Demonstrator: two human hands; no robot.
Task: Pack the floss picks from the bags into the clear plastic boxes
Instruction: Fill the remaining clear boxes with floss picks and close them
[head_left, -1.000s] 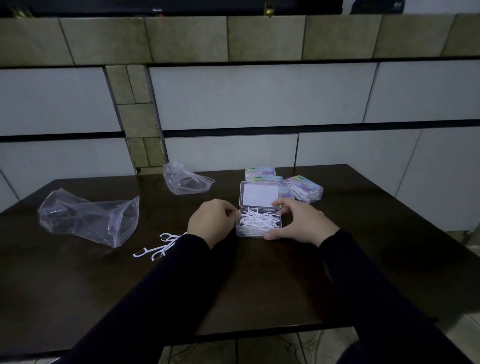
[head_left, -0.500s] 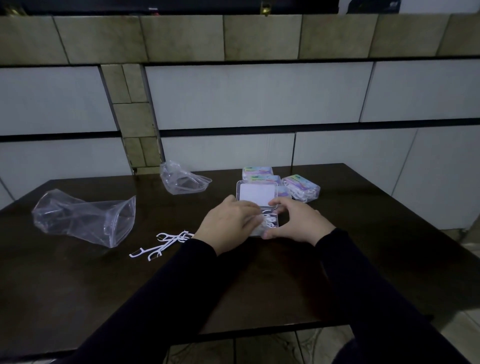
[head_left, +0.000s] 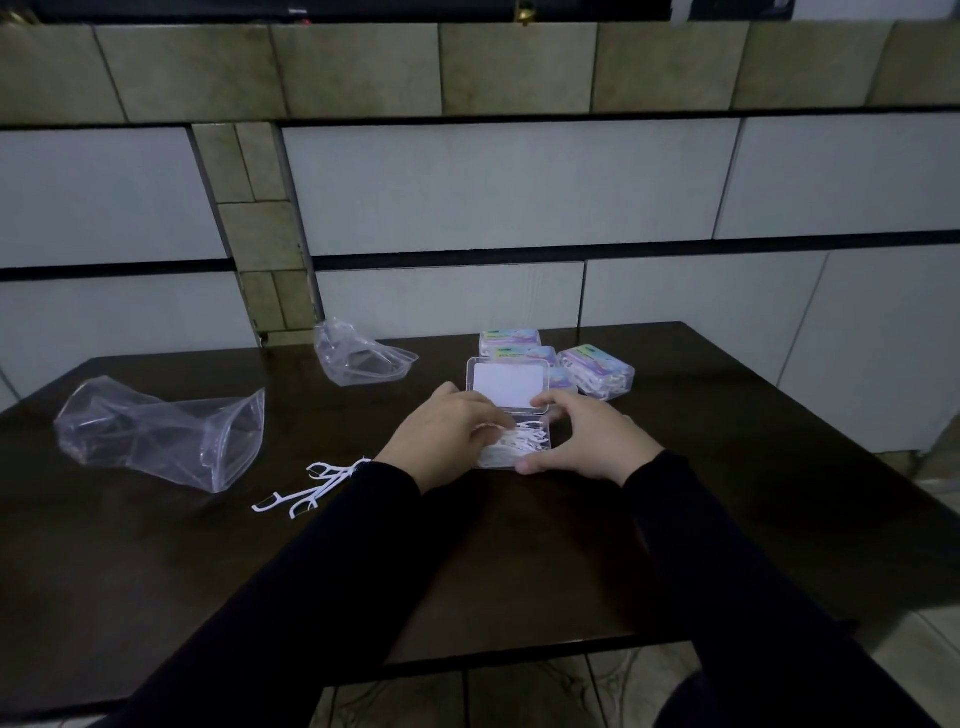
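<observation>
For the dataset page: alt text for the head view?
Two hands work at an open clear box of white floss picks on a dark table: left hand over the picks, right hand gripping the box. Loose picks, two bags and closed boxes lie around.

We hold a clear plastic box (head_left: 511, 441) of white floss picks (head_left: 524, 441) on the dark wooden table (head_left: 727, 493). Our left hand (head_left: 441, 439) lies over the picks, and our right hand (head_left: 587, 439) grips the box's right side. More white picks (head_left: 311, 486) lie beside a big empty clear bag (head_left: 161, 434).
</observation>
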